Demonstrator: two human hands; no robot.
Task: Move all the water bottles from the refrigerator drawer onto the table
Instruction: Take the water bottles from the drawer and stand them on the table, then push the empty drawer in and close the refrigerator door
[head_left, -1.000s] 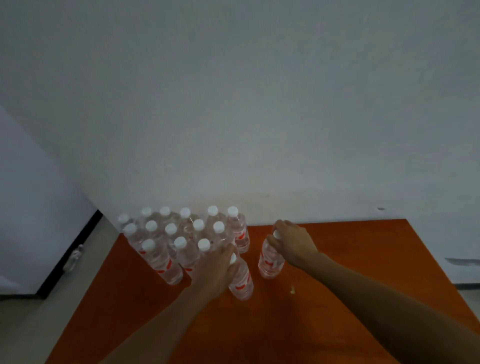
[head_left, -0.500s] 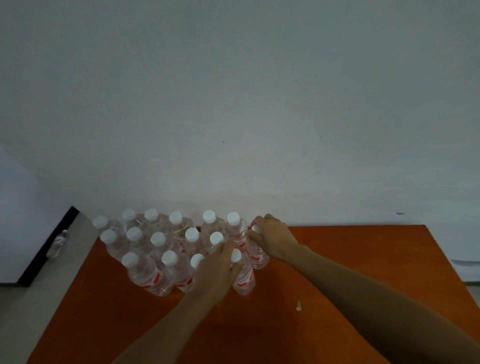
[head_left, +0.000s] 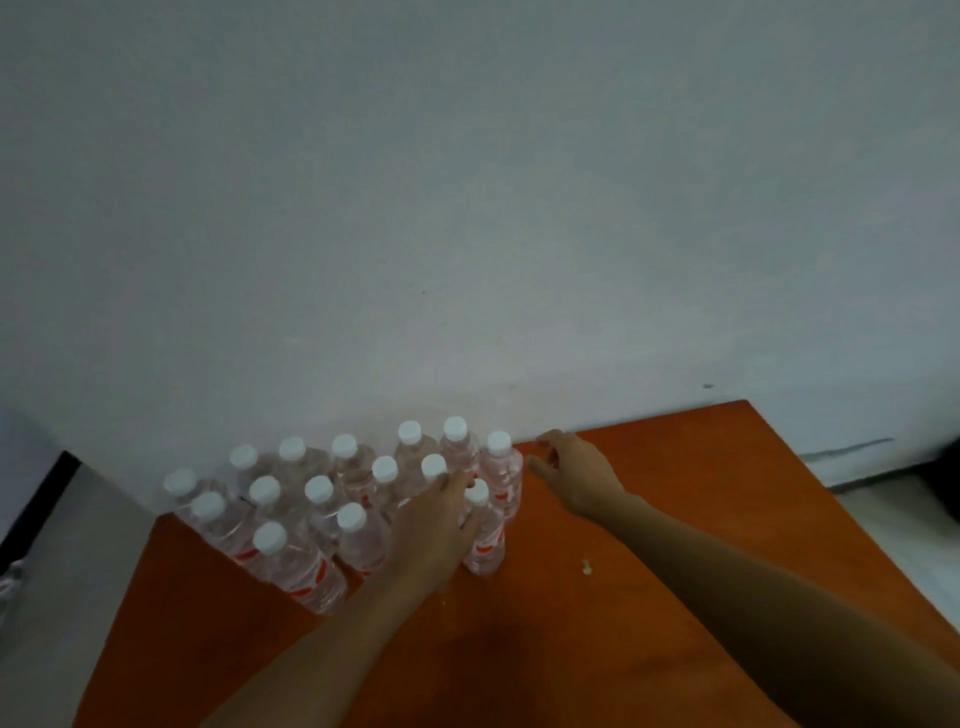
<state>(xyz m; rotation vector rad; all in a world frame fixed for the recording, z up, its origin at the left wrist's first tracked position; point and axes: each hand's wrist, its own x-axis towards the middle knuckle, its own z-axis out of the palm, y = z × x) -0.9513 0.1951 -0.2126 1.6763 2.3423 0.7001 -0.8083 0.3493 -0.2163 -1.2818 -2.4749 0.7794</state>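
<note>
At the right edge of the bottle cluster (head_left: 332, 499), which stands upright on the orange counter (head_left: 701, 483) close against the wall (head_left: 467, 208), the step looks like setting down and squaring up. The right hand (head_left: 576, 473) hovers just right of the cluster's end bottle (head_left: 503, 475), fingers spread and relaxed, holding nothing and apart from the plastic. The left hand (head_left: 434, 525) lies over the cluster's near right corner, thumb against the front bottle (head_left: 485, 543). Whether its fingers curl round anything under the palm I cannot tell.

These bottles are tall, narrow and tightly packed, so one knocked cap could probably tip several. The left hand should steady the front bottle low on its shoulder, nudge it flush with its neighbours, then lift straight off without dragging across the caps. The right hand should draw away from the cluster sideways, not over it. A pale crumb (head_left: 587, 567) lies right of the cluster, so later bottles are best stood clear of it. The refrigerator drawer is out of view, so how many bottles remain is unknown.
</note>
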